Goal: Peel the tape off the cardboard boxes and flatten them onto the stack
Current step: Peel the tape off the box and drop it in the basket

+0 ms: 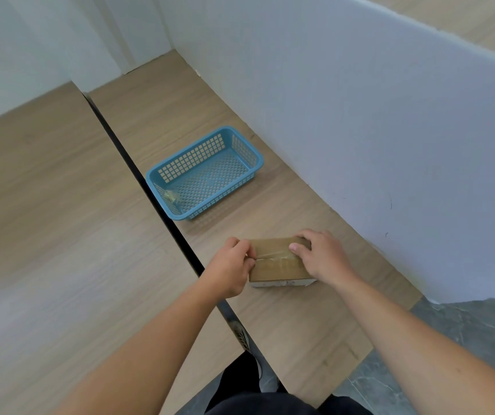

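A person stands at a long brown wooden tabletop (pixel 270 319). It has a pale wood look with thin lines in it. A second wooden top (pixel 60 220) sits just beside it on the left, and a thin dark gap (pixel 138 175) runs between the two. A tall white board (pixel 359 130) stands along the right side of the tabletop like a wall. It has a few small dark marks low down. More white walls close off the far end. Down at the near right there is grey floor (pixel 464 339) that looks like stone.

A small cardboard box (pixel 279 269) lies flat on the tabletop, near the person and close to the dark gap. A strip of clear tape (pixel 273 255) runs across its top. Both hands are on it. The left hand (pixel 231 266) is at the left end of the box, and its grip is closed, with curled fingers pinching the end of the tape. The right hand (pixel 321 256) holds the right end of the box. Its grip is closed around the box too, with the fingers curled over the far edge and the thumb lying on top.

Farther back on the same tabletop sits a blue plastic basket (pixel 192 163) full of little holes. It is well apart from the box. A small crumpled clear scrap (pixel 170 196) lies in its near left corner.
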